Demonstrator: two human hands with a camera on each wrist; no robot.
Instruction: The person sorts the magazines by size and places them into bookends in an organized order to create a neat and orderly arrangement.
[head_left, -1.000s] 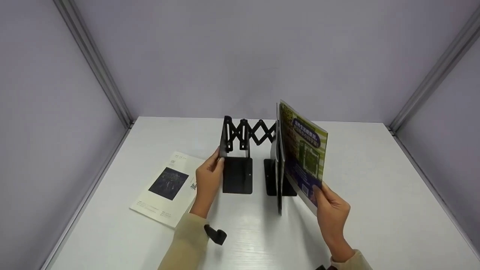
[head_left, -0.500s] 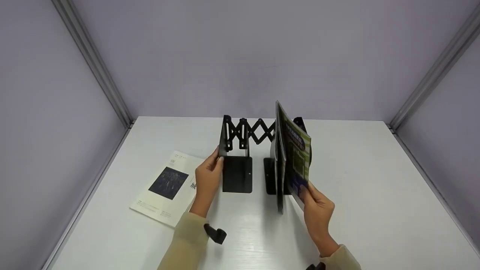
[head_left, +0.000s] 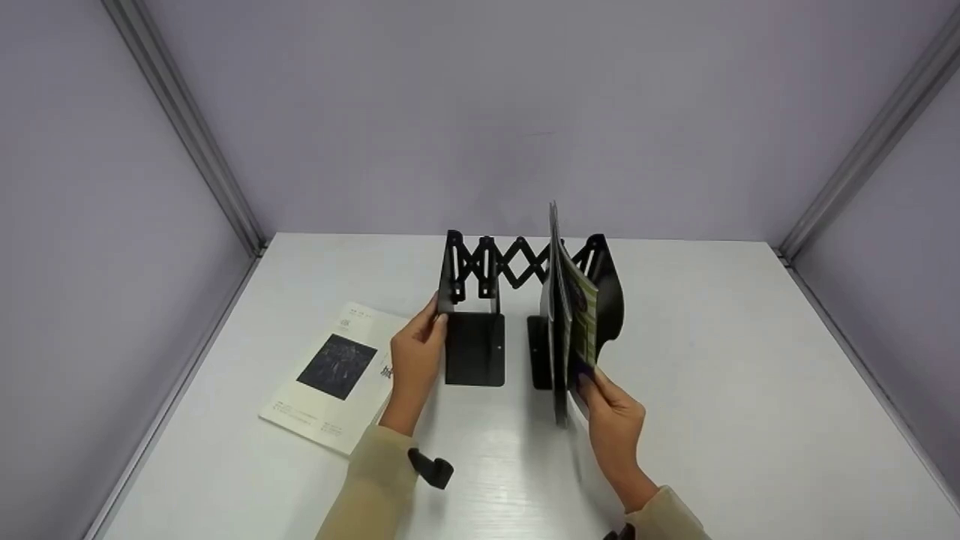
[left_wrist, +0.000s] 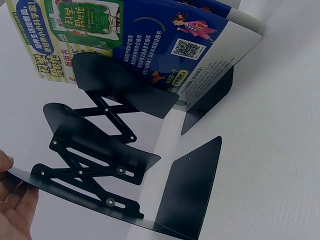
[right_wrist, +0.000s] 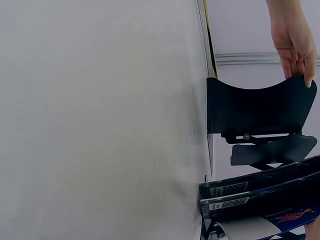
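the left grip (head_left: 416,356) pinches the left end of a black bookend (head_left: 475,349) on the white surface (head_left: 750,390). the right grip (head_left: 619,420) holds a green-covered book (head_left: 585,322) by its near edge, beside thin upright books (head_left: 559,337) in the bookend. 1 pale book (head_left: 337,367) lies flat at left.

Green book (head_left: 585,319) closer to upright books (head_left: 556,330)
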